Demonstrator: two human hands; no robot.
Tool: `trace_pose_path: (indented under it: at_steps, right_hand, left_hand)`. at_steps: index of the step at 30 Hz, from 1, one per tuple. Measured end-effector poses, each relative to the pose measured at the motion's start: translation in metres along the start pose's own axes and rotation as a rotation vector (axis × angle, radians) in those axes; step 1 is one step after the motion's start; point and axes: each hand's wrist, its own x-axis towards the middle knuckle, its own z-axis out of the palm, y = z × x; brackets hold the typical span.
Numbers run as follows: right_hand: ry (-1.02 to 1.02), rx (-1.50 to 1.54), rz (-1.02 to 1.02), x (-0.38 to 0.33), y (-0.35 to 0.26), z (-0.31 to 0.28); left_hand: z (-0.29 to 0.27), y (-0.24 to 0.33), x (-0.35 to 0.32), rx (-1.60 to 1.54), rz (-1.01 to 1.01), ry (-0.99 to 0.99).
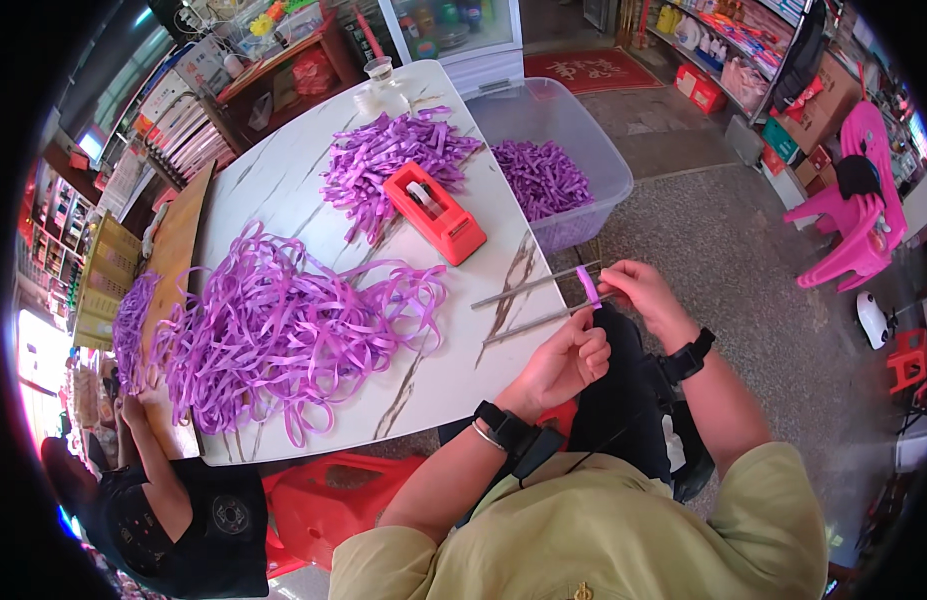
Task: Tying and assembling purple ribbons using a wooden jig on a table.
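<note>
Spanning two grey rods [523, 289], the narrow ribbon [588, 286] is purple.

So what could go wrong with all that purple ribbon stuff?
The short purple ribbon at the thin rods might slip off: it is between the left hand and right hand, past the edge of the table, so it could fall. The loose ribbon pile is all crossed over itself, so it may tangle if someone pulls one strip.
</note>
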Motion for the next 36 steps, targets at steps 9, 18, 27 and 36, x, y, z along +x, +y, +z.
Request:
trace_pose_path:
  at_steps: [9, 18, 27, 36]
  right_hand:
    - [0.002, -0.078, -0.311, 0.0, -0.003, 0.005]
    - [0.025, 0.025, -0.062, 0.001, 0.002, 0.001]
    - [-0.208, 0.524, 0.338, 0.022, 0.049, -0.004]
    - [-0.593, 1.058, 0.344, 0.035, 0.093, 0.021]
  left_hand:
    - [0.001, 0.0, 0.0, -0.001, 0.0, 0.014]
    - [0.001, 0.001, 0.0, -0.025, 0.003, 0.033]
    - [0.0, 0.0, 0.0, -0.01, 0.004, 0.02]
    - [-0.001, 0.0, 0.001, 0.005, 0.002, 0.003]
